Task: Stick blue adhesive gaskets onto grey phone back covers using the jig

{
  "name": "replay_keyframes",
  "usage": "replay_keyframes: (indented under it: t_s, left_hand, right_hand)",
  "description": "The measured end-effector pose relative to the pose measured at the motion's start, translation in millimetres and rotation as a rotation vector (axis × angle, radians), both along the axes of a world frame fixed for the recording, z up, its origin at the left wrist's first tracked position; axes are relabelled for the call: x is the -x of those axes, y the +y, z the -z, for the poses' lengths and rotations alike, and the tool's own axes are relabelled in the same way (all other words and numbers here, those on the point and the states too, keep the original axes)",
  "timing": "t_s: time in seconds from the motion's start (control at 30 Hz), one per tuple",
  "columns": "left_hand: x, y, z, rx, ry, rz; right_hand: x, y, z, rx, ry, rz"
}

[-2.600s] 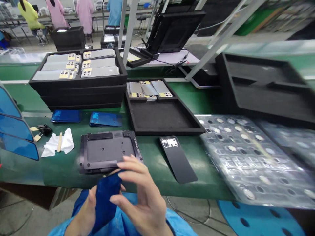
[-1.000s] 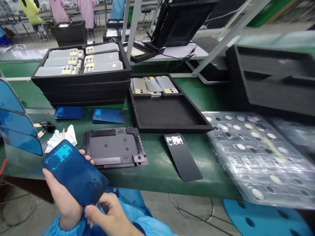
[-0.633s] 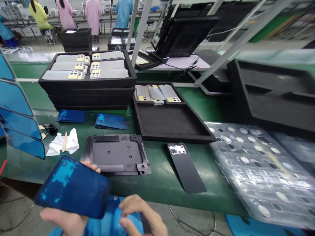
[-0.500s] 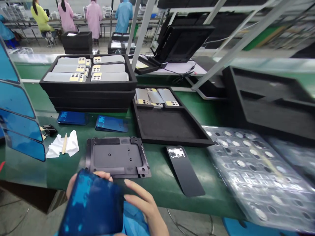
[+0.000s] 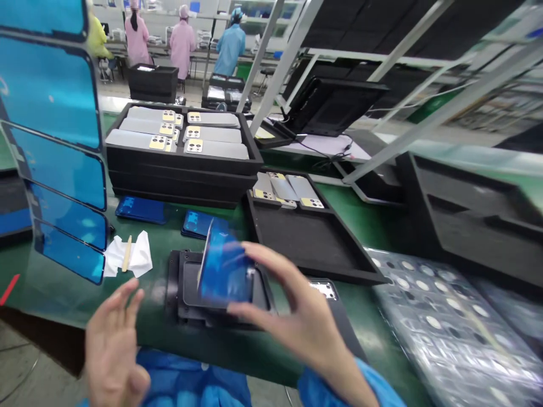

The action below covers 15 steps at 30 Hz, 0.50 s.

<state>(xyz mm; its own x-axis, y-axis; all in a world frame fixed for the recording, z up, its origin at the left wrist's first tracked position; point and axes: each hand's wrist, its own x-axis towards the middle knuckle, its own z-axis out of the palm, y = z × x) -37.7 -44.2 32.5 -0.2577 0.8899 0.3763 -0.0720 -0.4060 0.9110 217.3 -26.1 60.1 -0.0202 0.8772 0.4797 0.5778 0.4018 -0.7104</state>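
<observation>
My right hand (image 5: 292,305) grips a blue film-covered phone panel (image 5: 224,265) by its right edge, thumb below and fingers above. Tilted and blurred, the panel hangs over a dark metal fixture (image 5: 176,294); whether they touch I cannot tell. To the left, my left hand (image 5: 114,345) is raised with its fingers stretched out, holding nothing. Behind the fixture lie a small stack of blue panels (image 5: 195,223) and another blue stack (image 5: 142,209). A dark phone back cover (image 5: 345,316) lies partly hidden behind my right hand and forearm.
Stacked black trays (image 5: 178,181) hold silver phone covers. A partly filled black tray (image 5: 309,237) sits right of them. Clear plastic trays (image 5: 441,316) lie at the right. Blue film sheets (image 5: 55,96) stand at the left, near a white tissue (image 5: 142,254) with a wooden stick.
The blue panel has gone from near my body to above the fixture, now in my right hand. My left hand has let go and moved left. The camera view has shifted.
</observation>
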Motion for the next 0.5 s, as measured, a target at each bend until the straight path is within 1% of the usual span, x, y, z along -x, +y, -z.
replay_keyframes:
  t_s: [0.03, 0.07, 0.1, 0.17, 0.23, 0.27, 0.33, 0.37, 0.43, 0.5]
  left_hand:
    - [13.2, 6.5, -4.6, -0.047, 0.015, -0.026]
    - [27.7, 13.9, -7.4, -0.064, 0.035, -0.097]
    - [43.1, 22.1, -8.3, -0.071, 0.073, -0.191]
    - [75.2, 40.7, -5.7, -0.009, 0.160, -0.435]
    - [107.0, 60.8, -0.7, 0.110, 0.293, -0.562]
    - [122.1, 70.6, 1.1, 0.152, 0.341, -0.606]
    - [149.7, 88.2, 1.4, 0.252, 0.375, -0.596]
    - [161.9, 95.6, -0.2, 0.294, 0.379, -0.556]
    - [182.1, 106.7, -6.5, 0.386, 0.377, -0.441]
    - [197.1, 111.9, -14.8, 0.477, 0.377, -0.315]
  right_hand:
    - [-11.6, 21.5, 1.2, 0.030, -0.053, 0.067]
    - [-22.2, 44.0, 4.2, 0.085, -0.118, 0.116]
    - [-31.1, 66.6, 9.2, 0.164, -0.188, 0.128]
    - [-42.9, 107.9, 24.5, 0.226, -0.234, 0.097]
    - [-46.7, 138.9, 44.6, 0.280, -0.271, 0.056]
    - [-46.5, 149.7, 55.2, 0.307, -0.289, 0.033]
    - [-44.0, 162.4, 74.4, 0.359, -0.326, -0.015]
    - [-42.5, 165.2, 82.3, 0.381, -0.342, -0.036]
    - [-40.7, 166.3, 92.9, 0.414, -0.361, -0.066]
    - [-40.8, 164.3, 96.5, 0.426, -0.363, -0.077]
